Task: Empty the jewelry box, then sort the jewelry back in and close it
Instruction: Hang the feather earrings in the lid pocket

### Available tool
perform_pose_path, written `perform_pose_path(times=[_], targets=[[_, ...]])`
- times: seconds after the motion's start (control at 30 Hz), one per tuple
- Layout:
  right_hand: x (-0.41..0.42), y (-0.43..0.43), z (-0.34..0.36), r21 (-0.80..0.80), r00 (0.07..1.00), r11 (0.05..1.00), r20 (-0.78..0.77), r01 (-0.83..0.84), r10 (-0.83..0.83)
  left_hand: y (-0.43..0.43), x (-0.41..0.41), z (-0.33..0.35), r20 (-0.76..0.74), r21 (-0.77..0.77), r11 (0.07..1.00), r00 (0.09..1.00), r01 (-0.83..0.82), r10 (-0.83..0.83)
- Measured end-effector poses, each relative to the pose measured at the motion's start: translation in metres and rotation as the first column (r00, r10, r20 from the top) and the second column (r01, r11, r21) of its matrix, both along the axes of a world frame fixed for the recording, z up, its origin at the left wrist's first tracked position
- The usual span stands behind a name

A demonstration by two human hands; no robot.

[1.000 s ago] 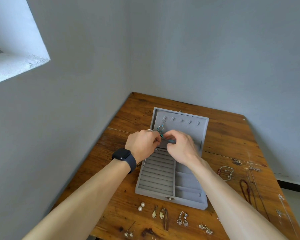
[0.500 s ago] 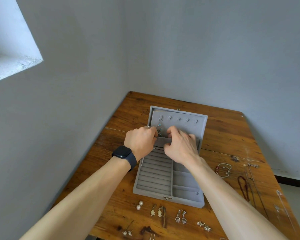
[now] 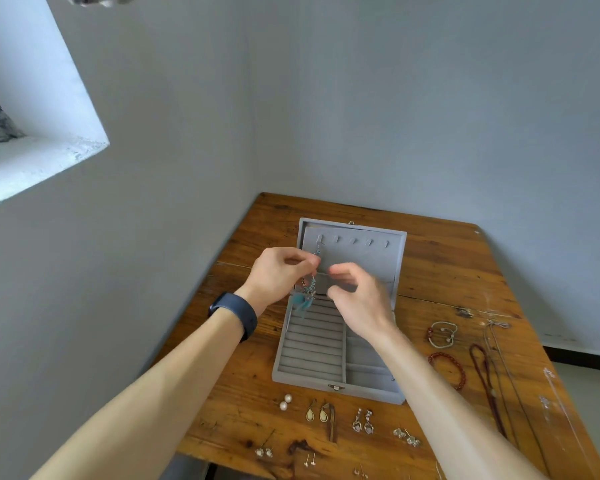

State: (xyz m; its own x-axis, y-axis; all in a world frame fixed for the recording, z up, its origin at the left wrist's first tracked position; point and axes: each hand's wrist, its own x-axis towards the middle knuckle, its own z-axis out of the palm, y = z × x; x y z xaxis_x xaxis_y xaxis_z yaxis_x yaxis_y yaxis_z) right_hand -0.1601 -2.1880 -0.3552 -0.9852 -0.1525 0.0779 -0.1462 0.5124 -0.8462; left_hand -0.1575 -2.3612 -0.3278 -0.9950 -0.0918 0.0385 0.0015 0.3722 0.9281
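A grey velvet jewelry box (image 3: pixel 340 384) lies open on the wooden table (image 3: pixel 440 271), its lid (image 3: pixel 368 258) upright with a row of small hooks. My left hand (image 3: pixel 279 275) pinches the top of a teal feather earring (image 3: pixel 305 294), which dangles in front of the lid pocket over the ring rows. My right hand (image 3: pixel 359 299) hovers just right of it, fingers spread and curled, holding nothing. Several earring pairs (image 3: pixel 340 419) lie in a row in front of the box.
Bracelets (image 3: pixel 444 336) and long necklaces (image 3: pixel 492 375) lie on the table right of the box. Walls close in the table at the left and back. The near table edge runs just below the front earrings.
Both hands were pressed together at the lid pocket. Now my left hand has drawn the teal earring out and my right hand has let go and opened.
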Motion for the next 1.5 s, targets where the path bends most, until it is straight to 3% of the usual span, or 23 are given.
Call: perform_pose_path(times=[0.07,0.13,0.3,0.47,0.63,0.87,0.97,1.13,1.23,1.37,1.5], targets=[[0.015,0.0,0.007,-0.242,0.985,0.967,0.132,-0.075,0.109,0.002,0.009,0.01,0.035,0.132,0.99,0.999,0.037,-0.042],[0.028,-0.001,0.011,-0.335,0.973,0.935,0.148,-0.119,0.176,0.004,0.018,0.018,0.042,0.169,0.982,0.995,0.079,-0.088],[0.051,-0.003,0.013,-0.272,0.999,0.961,-0.027,-0.041,0.035,0.013,0.04,0.033,0.026,0.149,0.987,0.998,0.056,-0.06],[0.063,0.0,0.019,-0.313,0.998,0.948,-0.046,-0.048,0.035,0.019,0.054,0.037,0.116,0.262,0.965,0.993,-0.005,-0.026],[0.063,-0.001,0.024,-0.346,0.995,0.938,-0.083,0.03,-0.063,0.025,0.057,0.035,0.125,0.209,0.978,0.992,-0.005,-0.021],[0.047,0.001,0.018,-0.312,0.998,0.949,-0.018,0.047,-0.055,0.024,0.04,0.026,0.116,0.149,0.989,0.993,-0.002,-0.015],[0.029,-0.003,0.015,-0.333,0.993,0.936,0.05,0.118,-0.107,0.018,0.026,0.014,0.041,0.143,0.989,0.999,-0.036,0.03],[-0.012,-0.014,0.015,-0.381,0.973,0.9,0.171,0.212,-0.157,0.001,-0.018,-0.002,-0.055,-0.121,0.969,0.976,-0.217,0.211],[-0.037,-0.023,0.019,-0.388,0.965,0.891,0.204,0.237,-0.168,-0.003,-0.044,-0.003,0.048,-0.107,0.979,0.983,-0.171,0.177],[-0.059,-0.036,0.022,-0.414,0.945,0.868,0.283,0.273,-0.163,-0.01,-0.063,-0.006,0.179,0.07,0.993,0.98,-0.097,0.083],[-0.065,-0.045,0.019,-0.434,0.908,0.837,0.388,0.333,-0.16,-0.013,-0.063,-0.013,0.168,0.065,0.996,0.985,-0.063,0.051]])
